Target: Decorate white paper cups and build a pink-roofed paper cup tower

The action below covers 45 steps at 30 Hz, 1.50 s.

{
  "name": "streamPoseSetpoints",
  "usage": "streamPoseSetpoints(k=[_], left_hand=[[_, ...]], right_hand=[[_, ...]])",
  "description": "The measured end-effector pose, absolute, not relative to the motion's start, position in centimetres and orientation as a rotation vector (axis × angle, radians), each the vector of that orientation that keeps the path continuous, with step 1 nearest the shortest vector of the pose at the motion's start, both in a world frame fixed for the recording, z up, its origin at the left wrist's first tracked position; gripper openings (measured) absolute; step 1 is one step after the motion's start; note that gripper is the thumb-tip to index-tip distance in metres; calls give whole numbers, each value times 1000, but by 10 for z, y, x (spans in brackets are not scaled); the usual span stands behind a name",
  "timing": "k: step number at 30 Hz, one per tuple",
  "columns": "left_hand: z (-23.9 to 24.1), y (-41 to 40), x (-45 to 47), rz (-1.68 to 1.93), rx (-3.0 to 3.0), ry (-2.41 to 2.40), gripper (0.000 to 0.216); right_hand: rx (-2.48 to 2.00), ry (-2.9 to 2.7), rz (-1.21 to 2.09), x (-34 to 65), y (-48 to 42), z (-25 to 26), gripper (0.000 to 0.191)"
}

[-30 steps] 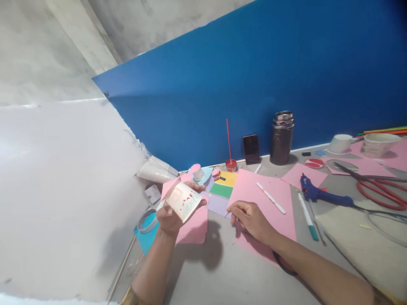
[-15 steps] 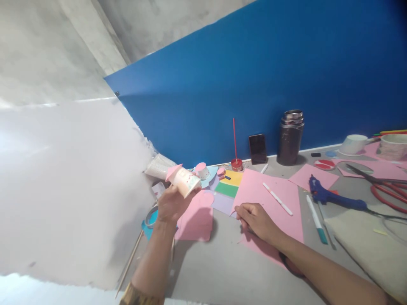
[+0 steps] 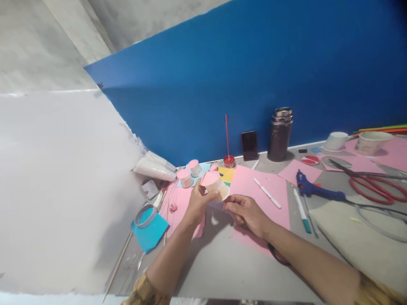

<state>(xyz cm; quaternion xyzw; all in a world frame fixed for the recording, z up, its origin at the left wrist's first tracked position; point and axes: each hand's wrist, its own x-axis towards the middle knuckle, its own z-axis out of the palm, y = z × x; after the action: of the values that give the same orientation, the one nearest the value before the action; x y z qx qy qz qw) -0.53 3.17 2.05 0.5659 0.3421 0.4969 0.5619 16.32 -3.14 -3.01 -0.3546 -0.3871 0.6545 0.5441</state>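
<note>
Head view: we see both our bare hands meeting over the table [image 3: 229, 271], with the pink-topped cup [image 3: 216, 189] between them.
Pink-topped cup: it sits in our left hand [image 3: 197, 203], tilted, with its pink top up and to the left and its rim down and to the right.
Left grip: our thumb and fingers are clamped on the cup's side.
Right grip: our right hand [image 3: 245, 212] has its fingers curled just beside the rim; we cannot tell whether they touch it or pinch anything.
Cup wall: it looks thin to us, so too hard a squeeze could dent it.
Pink top: a left finger pushing at its edge could bend it or work it loose.
Nearby cups: a near cup [image 3: 185, 179] and a far cup [image 3: 195, 169] stand just beyond the grip to the left; a wide swing of our left hand could tip them.
Left arm: our forearm rises from below the grip, leaning right, thumb across the front of the cup.
Right arm: our forearm comes in from the lower right of the grip, wrist low over the pink sheet [image 3: 281, 212].
</note>
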Motion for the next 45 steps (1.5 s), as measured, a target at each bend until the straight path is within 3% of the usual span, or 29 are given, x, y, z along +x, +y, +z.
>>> streamPoseSetpoints(k=[5,19,25,34,40,45], left_hand=[[10,25,2,1097,1385,791,64],[7,35,-14,1133,1157,839,27],[5,35,-19,1175,1269,827,31],[3,30,-14,1055,1391,635,54],[21,31,-30,1044,1475,819,59],[27,68,-86,1288,1445,1244,52]], right_hand=[[-720,-660,1701,167,-26,-34,48],[-544,-561,1802,174,-25,-28,44],[-547,-565,1810,175,-24,-28,44],[-669,-629,1825,171,-26,-30,51],[-799,-700,1826,172,-27,-29,55],[-926,-738,1852,175,-27,-32,50]])
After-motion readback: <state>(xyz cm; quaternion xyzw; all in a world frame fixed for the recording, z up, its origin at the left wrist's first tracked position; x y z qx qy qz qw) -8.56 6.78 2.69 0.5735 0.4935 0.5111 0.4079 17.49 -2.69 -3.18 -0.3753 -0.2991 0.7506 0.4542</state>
